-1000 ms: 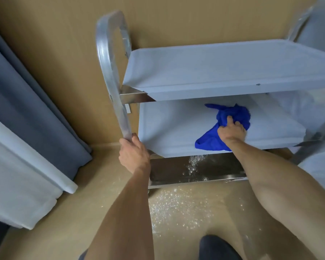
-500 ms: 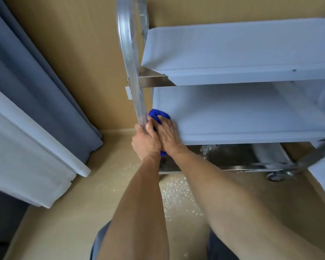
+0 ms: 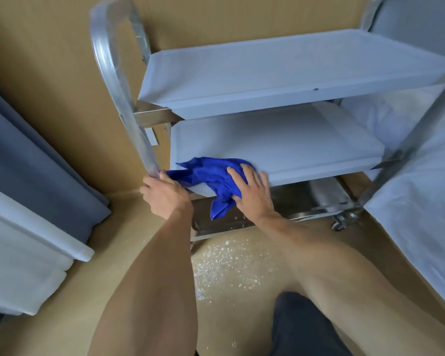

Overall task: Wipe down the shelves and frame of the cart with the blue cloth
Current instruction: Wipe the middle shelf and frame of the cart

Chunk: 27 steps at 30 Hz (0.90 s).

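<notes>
A metal cart with white-covered shelves stands against the tan wall. Its top shelf (image 3: 280, 73) is above the middle shelf (image 3: 293, 145), and a bare steel bottom shelf (image 3: 280, 201) lies below. The blue cloth (image 3: 208, 176) lies spread over the front left corner of the middle shelf, one end hanging over the edge. My right hand (image 3: 252, 191) presses flat on the cloth with fingers spread. My left hand (image 3: 165, 194) grips the lower part of the cart's left steel frame post (image 3: 123, 98).
Grey and white curtains (image 3: 36, 188) hang at the left. A white-covered bed or surface (image 3: 421, 188) stands close on the right. White specks lie on the tan floor (image 3: 229, 263) in front of the cart. A caster wheel (image 3: 341, 222) shows at lower right. My dark-clad knee (image 3: 301, 327) is below.
My right hand swept the cloth from mid-shelf to the left corner beside the post, then back right a little along the front edge. My left hand kept its hold on the post.
</notes>
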Each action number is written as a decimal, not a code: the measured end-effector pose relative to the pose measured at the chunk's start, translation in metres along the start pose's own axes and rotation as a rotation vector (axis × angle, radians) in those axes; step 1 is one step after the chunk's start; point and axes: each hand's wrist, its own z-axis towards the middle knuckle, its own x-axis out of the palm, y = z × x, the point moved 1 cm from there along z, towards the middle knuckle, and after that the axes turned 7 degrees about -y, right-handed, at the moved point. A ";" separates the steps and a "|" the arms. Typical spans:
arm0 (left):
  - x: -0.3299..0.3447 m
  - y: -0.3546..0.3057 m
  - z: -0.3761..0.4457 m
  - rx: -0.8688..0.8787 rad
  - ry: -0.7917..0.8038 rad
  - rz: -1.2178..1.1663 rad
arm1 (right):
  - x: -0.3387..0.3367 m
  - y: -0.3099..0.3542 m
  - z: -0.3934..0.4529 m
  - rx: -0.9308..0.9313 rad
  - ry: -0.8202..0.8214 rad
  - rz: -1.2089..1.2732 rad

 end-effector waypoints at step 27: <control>0.063 -0.022 -0.117 0.707 0.401 0.429 | -0.009 -0.088 0.001 0.952 -0.424 0.295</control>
